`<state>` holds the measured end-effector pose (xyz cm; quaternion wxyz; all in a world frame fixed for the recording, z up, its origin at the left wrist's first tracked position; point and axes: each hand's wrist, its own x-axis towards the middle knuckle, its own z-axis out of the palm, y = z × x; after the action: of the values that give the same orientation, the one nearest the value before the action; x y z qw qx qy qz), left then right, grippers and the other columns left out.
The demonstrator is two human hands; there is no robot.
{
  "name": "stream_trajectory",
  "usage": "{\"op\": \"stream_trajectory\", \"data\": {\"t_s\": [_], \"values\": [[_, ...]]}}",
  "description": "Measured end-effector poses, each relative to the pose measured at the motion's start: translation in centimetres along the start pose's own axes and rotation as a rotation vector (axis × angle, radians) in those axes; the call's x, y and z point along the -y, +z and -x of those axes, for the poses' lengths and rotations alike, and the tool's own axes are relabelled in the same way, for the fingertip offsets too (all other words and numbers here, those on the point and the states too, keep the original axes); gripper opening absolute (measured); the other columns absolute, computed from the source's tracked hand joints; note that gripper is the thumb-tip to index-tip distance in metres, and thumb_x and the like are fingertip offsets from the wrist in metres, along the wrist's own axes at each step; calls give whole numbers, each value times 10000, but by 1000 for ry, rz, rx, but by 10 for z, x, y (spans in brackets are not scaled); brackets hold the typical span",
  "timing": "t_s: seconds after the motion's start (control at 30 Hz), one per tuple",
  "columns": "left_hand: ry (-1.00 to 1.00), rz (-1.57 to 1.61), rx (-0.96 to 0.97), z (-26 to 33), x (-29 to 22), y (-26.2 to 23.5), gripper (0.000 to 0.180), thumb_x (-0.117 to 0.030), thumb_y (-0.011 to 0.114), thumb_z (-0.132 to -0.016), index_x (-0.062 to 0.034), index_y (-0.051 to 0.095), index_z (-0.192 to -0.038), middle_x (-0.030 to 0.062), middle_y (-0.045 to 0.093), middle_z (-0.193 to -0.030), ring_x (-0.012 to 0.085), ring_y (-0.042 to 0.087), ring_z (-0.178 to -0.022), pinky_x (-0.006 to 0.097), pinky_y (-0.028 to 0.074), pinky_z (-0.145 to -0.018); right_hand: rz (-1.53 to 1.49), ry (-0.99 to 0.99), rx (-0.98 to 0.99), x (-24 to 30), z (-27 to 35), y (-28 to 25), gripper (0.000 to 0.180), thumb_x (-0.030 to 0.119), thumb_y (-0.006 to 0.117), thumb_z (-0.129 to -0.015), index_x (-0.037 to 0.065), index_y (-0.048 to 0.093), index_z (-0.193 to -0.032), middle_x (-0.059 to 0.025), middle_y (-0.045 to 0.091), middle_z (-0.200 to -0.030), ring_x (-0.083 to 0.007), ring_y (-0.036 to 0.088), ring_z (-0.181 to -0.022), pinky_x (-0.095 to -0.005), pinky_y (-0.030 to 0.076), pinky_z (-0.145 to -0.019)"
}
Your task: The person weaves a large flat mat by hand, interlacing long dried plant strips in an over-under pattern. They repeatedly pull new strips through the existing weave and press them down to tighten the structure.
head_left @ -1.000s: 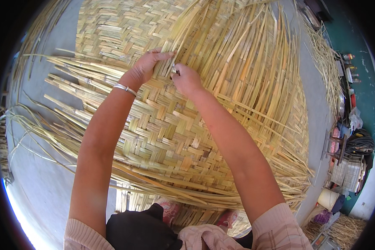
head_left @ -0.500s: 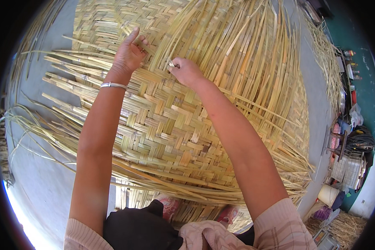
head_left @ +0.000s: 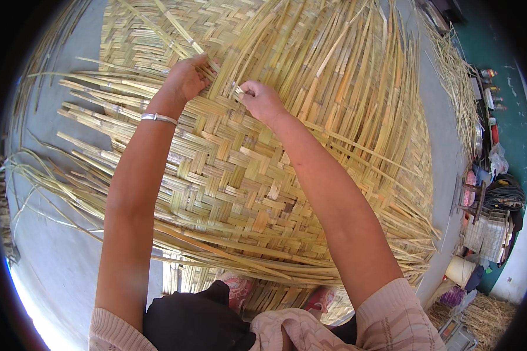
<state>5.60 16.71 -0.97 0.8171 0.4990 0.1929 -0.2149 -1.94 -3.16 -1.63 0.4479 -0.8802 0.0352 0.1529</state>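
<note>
A large herringbone-woven mat (head_left: pixel 234 169) of split reed spreads in front of me, pale yellow to green-brown. At its upper left edge of weaving, my left hand (head_left: pixel 188 79) is closed round flat reed strips (head_left: pixel 178 29) that slant up and away to the left. My right hand (head_left: pixel 262 102), a little to the right and lower, pinches the pale end of a reed strip between thumb and fingers. Long unwoven strips (head_left: pixel 328 76) fan out beyond and to the right of that hand. A silvery bangle (head_left: pixel 158 119) circles my left wrist.
Loose strip ends (head_left: pixel 88 120) stick out over the grey floor (head_left: pixel 58 245) at left. More strips curve along the near edge, by my patterned shoes (head_left: pixel 238 291). At right, beside a green wall, are a straw pile (head_left: pixel 457 88), a wire basket (head_left: pixel 490 234) and a pale spool (head_left: pixel 459 270).
My left hand has turned and closed round strips, its thumb coming down from a raised position. Those strips now stand out above the mat. My right hand has stayed nearly still.
</note>
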Motion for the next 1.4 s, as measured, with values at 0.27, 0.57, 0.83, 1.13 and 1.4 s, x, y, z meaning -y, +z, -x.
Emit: {"op": "stream_trajectory", "data": {"t_s": [0.27, 0.57, 0.83, 1.13, 1.4], "values": [[391, -463, -336, 34, 20, -3, 205, -164, 655, -877, 29, 652, -944, 87, 689, -829, 180, 657, -703, 335, 529, -624, 199, -173, -370, -1, 21, 23, 209, 107, 629, -814, 94, 641, -1022, -123, 603, -1019, -316, 620, -890, -411, 504, -782], [534, -867, -489, 36, 32, -20, 287, -200, 690, -824, 69, 661, -921, 141, 687, -715, 174, 663, -582, 295, 533, -597, 540, -203, -193, 0, 40, 31, 268, 66, 536, -841, 101, 634, -1089, -104, 571, -1070, -291, 602, -923, -398, 501, -802], [526, -720, -565, 75, 43, -13, 342, -163, 650, -880, 64, 592, -1129, 90, 644, -784, 184, 651, -702, 300, 537, -632, 779, -394, -181, 0, 76, 33, 407, 83, 523, -830, 74, 565, -1235, -78, 541, -1231, -256, 508, -1133, -395, 418, -956], [903, -2039, 37, 89, 88, 29, 445, -329, 462, -954, -81, 500, -1322, 55, 472, -1393, 231, 344, -1349, 461, 245, -1103, 107, -337, -350, -34, 156, 22, 368, 21, 531, -836, 14, 561, -1203, -114, 592, -1170, -278, 534, -1161, -382, 432, -975], [844, -2367, 313, 96, 57, 59, 321, -248, 519, -933, -93, 582, -1207, 80, 574, -1249, 240, 496, -1221, 456, 373, -1012, -1384, 316, -798, -120, 206, -106, 370, 106, 568, -918, -30, 447, -1240, -180, 594, -1139, -288, 585, -1115, -372, 506, -925]]}}
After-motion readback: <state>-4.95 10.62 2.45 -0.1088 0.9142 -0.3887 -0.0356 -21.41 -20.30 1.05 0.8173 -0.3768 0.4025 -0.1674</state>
